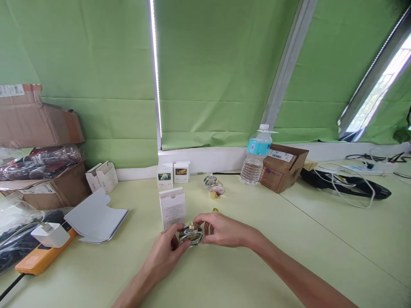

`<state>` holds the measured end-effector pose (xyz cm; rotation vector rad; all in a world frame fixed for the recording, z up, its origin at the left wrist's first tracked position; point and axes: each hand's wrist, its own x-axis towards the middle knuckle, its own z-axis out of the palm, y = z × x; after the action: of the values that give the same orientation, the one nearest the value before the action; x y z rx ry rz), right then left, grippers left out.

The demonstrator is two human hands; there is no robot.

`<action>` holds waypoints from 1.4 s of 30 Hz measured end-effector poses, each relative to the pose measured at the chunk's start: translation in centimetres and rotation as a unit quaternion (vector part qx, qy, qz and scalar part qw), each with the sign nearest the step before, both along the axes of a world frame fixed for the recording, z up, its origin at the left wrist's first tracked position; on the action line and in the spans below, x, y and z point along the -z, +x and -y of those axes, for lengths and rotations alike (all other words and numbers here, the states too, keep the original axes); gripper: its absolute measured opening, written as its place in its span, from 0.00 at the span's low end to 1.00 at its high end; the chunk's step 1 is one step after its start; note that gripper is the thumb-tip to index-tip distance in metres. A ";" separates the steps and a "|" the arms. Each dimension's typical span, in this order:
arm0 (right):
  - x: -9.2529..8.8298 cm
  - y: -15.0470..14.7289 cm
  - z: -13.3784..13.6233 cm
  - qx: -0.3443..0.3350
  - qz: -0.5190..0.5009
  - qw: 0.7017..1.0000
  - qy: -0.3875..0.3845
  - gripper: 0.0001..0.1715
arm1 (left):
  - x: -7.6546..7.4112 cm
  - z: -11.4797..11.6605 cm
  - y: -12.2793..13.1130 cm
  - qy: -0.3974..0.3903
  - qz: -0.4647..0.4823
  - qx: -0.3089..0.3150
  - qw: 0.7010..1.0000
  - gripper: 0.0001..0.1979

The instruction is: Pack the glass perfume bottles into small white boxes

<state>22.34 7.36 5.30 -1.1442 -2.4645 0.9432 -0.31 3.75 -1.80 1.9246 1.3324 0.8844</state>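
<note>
A round glass perfume bottle (191, 235) with a gold neck sits between my hands, low over the pale green table (244, 273). My left hand (163, 252) grips its near side, and my right hand (221, 231) holds its far side with the fingertips. Just behind stands a white carton (172, 208). Beyond my right fingers lies a small gold cap (215, 210). Farther back, a second glass bottle (212, 183) lies near a gold cap (213, 195).
Small white cartons (165, 176) stand at the back, with an opened carton (102, 176) to their left. A white booklet (96, 218), charger (50, 235) and orange power strip (45, 252) lie left. A water bottle (255, 160), cardboard box (282, 167) and black cables (343, 184) lie right.
</note>
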 end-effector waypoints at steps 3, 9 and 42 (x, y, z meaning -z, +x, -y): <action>-1.2 1.7 -0.6 0.057 0.014 0.997 0.051 0.18 | 0.0 0.0 0.0 0.006 -0.002 -0.004 1.000 0.16; 1.3 4.2 -1.2 0.160 0.043 0.965 0.202 0.23 | 0.0 0.0 0.0 0.017 -0.002 -0.002 1.000 0.17; 6.3 6.0 -0.9 0.187 0.030 0.961 0.200 0.19 | -0.4 0.2 0.0 0.022 -0.029 -0.006 0.999 0.17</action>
<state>28.29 8.29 -1.03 -1.4260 -2.2204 0.2889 -0.31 3.51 -1.42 1.9918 1.3702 0.8781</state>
